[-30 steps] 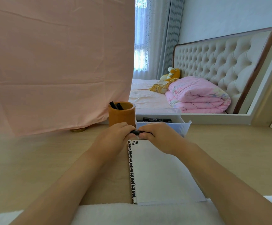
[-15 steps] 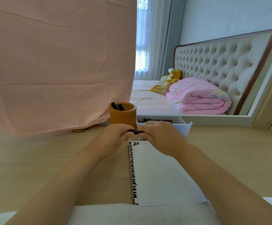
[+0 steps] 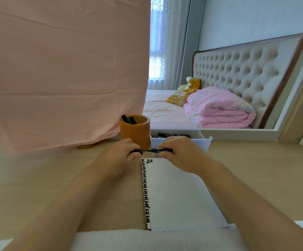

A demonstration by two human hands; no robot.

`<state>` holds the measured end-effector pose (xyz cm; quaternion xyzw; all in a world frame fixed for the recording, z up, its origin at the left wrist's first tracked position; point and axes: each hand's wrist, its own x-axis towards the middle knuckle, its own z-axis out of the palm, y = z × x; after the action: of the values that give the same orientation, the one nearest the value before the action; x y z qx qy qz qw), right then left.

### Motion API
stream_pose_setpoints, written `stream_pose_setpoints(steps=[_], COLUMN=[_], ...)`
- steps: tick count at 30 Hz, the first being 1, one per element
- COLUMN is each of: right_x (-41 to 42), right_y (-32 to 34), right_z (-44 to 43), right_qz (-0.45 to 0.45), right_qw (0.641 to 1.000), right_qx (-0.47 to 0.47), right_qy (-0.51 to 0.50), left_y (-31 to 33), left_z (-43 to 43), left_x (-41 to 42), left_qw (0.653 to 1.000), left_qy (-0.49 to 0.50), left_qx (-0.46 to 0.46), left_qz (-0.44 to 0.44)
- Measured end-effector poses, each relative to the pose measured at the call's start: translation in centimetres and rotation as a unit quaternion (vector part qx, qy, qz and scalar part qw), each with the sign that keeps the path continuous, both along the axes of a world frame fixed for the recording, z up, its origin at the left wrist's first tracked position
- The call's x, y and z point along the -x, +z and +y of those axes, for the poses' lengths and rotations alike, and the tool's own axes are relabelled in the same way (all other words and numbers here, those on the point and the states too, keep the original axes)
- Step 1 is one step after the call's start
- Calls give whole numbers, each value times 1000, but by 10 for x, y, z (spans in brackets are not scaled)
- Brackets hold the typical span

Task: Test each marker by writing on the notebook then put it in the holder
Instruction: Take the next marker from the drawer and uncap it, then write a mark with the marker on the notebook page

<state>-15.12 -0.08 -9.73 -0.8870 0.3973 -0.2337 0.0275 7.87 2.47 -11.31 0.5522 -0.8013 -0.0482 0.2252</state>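
A white notebook (image 3: pixel 176 192) lies open on the wooden desk, with black characters down its left edge and one at the top left. Just above its top edge my right hand (image 3: pixel 181 153) grips a black marker (image 3: pixel 160 150), tip bared and pointing left. My left hand (image 3: pixel 121 153) pinches the marker's black cap (image 3: pixel 137 151), a small gap away from the tip. Behind the hands stands an orange-brown round holder (image 3: pixel 135 132) with two black markers (image 3: pixel 129 119) in it. To its right a white tray (image 3: pixel 204 141) holds more black markers (image 3: pixel 173 135).
A pink cloth (image 3: pixel 62 73) hangs over the desk's back left, its hem near the holder. A mirror (image 3: pixel 219 78) behind the tray shows a bed. A gold lid (image 3: pixel 86 146) lies under the cloth's hem. White fabric (image 3: pixel 147 240) lies along the desk's near edge.
The cap has come off the marker: my left hand moved slightly left with it, and the bare tip now shows between the hands.
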Motion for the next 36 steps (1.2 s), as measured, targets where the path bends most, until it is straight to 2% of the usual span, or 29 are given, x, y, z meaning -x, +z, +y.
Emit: stream_pose_setpoints(steps=[4, 7, 11, 13, 16, 18, 19, 22, 25, 30, 34, 36], right_x=[3, 1, 0, 1, 7, 11, 14, 19, 19, 3, -3, -6], right_y=[5, 10, 17, 20, 21, 20, 19, 13, 6, -5, -16, -21], right_z=[-1, -1, 5, 7, 5, 3, 1, -1, 0, 1, 3, 3], right_qz=[-78, -172, -317, -373, -424, -441, -436, -403, -412, -390, -329, -301], right_qw=[994, 975, 917, 887, 837, 792, 786, 795, 781, 853, 909, 925], right_qx=[-73, -142, -235, -262, -326, -394, -408, -414, -428, -339, -258, -230], right_qy=[-15, -12, 57, 80, 114, 151, 159, 185, 194, 79, 9, -30], left_y=[-18, -29, -32, -30, -27, -27, -29, -33, -35, -38, -38, -39], left_z=[-4, -6, -8, -7, -5, -3, -3, -3, -5, -8, -9, -8], left_x=[-7, -7, -2, 1, 11, 18, 21, 24, 24, 23, 24, 24], left_qw=[999, 998, 999, 998, 995, 996, 996, 999, 999, 996, 996, 996], left_qy=[51, 59, 51, 53, 35, 13, 5, -6, -14, -7, 3, 6], left_qx=[7, -5, 15, 30, 57, 38, 18, -21, -40, -56, -51, -52], left_qz=[17, 26, -2, 19, 69, 82, 82, 46, 33, 62, 67, 71])
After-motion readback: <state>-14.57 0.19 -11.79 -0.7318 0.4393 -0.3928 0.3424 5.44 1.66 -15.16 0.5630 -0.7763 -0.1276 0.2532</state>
